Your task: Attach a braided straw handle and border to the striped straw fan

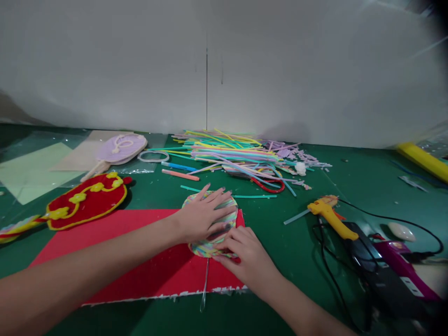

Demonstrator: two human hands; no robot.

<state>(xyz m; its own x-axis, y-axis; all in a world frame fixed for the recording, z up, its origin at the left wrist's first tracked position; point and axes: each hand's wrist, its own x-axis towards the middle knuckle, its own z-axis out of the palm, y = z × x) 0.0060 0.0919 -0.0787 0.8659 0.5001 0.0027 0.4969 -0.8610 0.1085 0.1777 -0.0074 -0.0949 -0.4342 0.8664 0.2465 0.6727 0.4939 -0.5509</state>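
Note:
My left hand (205,214) lies flat, fingers spread, on a round pastel multicoloured fan (196,247) that looks made of pipe cleaners. At the fan's lower right edge, the fingers of my right hand (241,249) are curled and pinch the rim. Much of the fan's face is hidden under both hands. A thin clear loop (205,284) sticks out below it toward me. Beneath the fan is a red sheet (140,270) with a ragged white front edge.
Left are a red fan with yellow flowers (87,200) and a lilac fan (121,148). Behind lie piled pipe cleaners (227,151), red-handled scissors (269,187) and markers (180,175). A yellow glue gun (331,217), its cord, and a black phone-like object (360,247) sit right.

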